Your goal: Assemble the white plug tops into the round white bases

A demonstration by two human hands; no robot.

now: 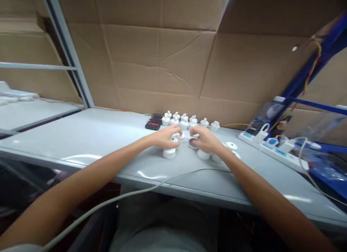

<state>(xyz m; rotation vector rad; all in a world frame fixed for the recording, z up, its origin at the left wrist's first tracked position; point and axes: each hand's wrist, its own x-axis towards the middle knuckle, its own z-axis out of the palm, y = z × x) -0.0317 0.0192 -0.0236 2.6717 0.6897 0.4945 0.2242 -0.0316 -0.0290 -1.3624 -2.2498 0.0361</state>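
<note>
White round fittings, all on the tabletop to the right of the black case, fall into two lots. Lot one: about ten sit upright, knobs up, in rough rows running from just beside the black case off to its right; we judge these already grouped. Lot two: loose pieces, nearer us than the black case and to its right, not in rows, so we'd call that part not yet arranged. We can't tell whether any piece in either lot is complete, so no firm count of done versus left. Our left hand, near side of the black case and a bit right, has its thumb and fingers bent and apart over a few loose ones, including a low white piece under the thumb. Our right hand, farther right of the black case, is curled, thumb apart from forefinger, at an open cup; blur hides whether either hand really pinches anything. Farther right of the black case lie more loose ones, among them a flat disc, then the power strip, plugs in, well apart from the hands.
</note>
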